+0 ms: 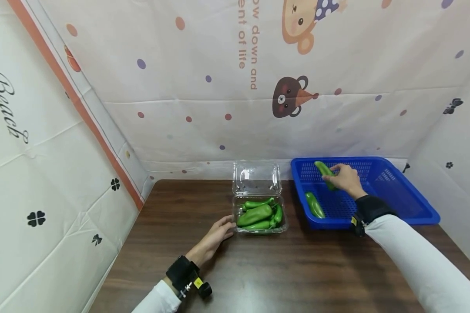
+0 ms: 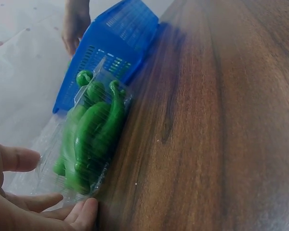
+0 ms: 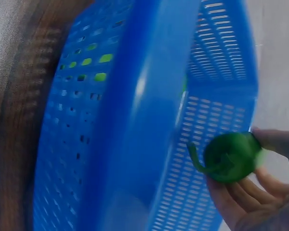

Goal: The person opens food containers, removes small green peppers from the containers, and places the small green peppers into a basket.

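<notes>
My right hand (image 1: 345,178) pinches a green pepper (image 1: 323,170) between thumb and fingers, over the left part of the blue basket (image 1: 376,219). In the right wrist view that pepper (image 3: 231,156) shows its stem end, with the curved stem hanging to the left. Another green pepper (image 1: 314,205) lies in the basket near its left wall. At the table's middle stands a clear plastic clamshell box (image 1: 256,176), lid raised, with several green peppers (image 1: 256,215) inside. My left hand (image 1: 215,237) touches the box's left side with fingers extended; its fingertips (image 2: 89,211) are at the box edge.
The box and basket stand side by side on a dark wooden table (image 1: 297,269), near its back edge. A printed cloth (image 1: 180,130) hangs behind, and cloth also covers both sides. The basket's raised rim (image 3: 149,72) runs below my right wrist.
</notes>
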A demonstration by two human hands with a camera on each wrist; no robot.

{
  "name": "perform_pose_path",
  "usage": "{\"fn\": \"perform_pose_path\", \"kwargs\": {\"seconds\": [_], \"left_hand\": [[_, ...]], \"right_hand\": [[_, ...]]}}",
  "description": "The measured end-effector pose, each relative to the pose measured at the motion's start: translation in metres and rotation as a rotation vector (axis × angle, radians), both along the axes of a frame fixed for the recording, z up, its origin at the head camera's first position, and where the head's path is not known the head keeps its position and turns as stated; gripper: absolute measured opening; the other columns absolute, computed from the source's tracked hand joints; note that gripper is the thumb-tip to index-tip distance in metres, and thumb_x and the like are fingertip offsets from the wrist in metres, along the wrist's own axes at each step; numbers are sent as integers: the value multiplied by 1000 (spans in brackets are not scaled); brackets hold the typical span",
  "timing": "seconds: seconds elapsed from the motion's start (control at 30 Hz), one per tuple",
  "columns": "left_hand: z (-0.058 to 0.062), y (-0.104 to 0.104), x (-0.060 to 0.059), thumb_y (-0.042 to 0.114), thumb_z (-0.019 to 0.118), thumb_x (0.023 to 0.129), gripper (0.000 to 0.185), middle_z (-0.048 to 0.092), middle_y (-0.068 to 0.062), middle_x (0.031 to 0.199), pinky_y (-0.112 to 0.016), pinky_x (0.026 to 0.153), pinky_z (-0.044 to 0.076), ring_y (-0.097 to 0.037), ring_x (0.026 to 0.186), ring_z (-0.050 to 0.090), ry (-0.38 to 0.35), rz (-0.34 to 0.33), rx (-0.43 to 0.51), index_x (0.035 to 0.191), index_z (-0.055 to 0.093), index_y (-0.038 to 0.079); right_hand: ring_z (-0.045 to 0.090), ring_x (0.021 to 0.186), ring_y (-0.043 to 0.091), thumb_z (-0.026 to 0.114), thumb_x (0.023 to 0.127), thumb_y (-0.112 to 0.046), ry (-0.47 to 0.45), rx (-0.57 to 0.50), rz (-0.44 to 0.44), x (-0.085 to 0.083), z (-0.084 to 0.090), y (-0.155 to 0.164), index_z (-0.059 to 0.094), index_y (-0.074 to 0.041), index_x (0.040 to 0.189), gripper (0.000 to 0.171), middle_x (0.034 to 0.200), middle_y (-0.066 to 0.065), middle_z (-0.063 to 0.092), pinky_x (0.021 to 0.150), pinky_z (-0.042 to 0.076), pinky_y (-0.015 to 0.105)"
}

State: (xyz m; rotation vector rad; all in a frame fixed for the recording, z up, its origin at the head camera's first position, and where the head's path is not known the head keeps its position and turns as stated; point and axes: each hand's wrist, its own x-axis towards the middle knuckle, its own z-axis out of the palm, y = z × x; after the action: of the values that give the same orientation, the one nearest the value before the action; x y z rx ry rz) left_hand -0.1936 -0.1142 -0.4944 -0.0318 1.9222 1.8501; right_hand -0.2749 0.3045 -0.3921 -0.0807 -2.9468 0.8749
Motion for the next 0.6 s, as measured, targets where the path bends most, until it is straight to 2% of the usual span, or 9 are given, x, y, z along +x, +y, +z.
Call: {"fn": "perform_pose_path", "kwargs": {"seconds": [0.07,0.13,0.3,0.43,0.6], "left_hand": [[0,0,0,21,52,104,63,26,-26,165,-56,124,37,-45,150,32,-1,0,0,158,30,-1],[0,1,0,20,52,104,62,27,-27,165,-56,124,37,-45,150,33,1,1,0,158,30,-1],[0,1,0,20,52,104,62,27,-27,164,-56,124,36,-45,149,33,-9,-2,-3,158,30,-2],[-1,1,-2,21,52,104,63,27,-26,165,-55,124,37,-43,150,34,-23,3,-4,158,30,-1],[-1,1,-3,21,52,104,63,27,-26,165,-55,124,37,-44,150,34,-22,4,-5,158,30,-2]], "right_hand": [[64,101,52,71,93,-30,-78,4,20,-3,-5,3,54,19,130,63,117,41,63,83,59,58],[61,104,53,72,92,-34,-142,20,46,-5,-11,6,53,20,131,69,121,41,60,83,58,55],[66,95,43,71,93,-30,-305,1,98,-4,-20,6,48,22,134,71,123,43,57,67,62,40],[68,93,41,67,95,-21,-395,-16,125,-2,-23,3,46,23,134,62,120,43,56,68,65,42],[64,105,49,64,98,-15,-460,-21,136,-2,-25,-2,46,20,135,54,127,44,49,73,66,48]]}}
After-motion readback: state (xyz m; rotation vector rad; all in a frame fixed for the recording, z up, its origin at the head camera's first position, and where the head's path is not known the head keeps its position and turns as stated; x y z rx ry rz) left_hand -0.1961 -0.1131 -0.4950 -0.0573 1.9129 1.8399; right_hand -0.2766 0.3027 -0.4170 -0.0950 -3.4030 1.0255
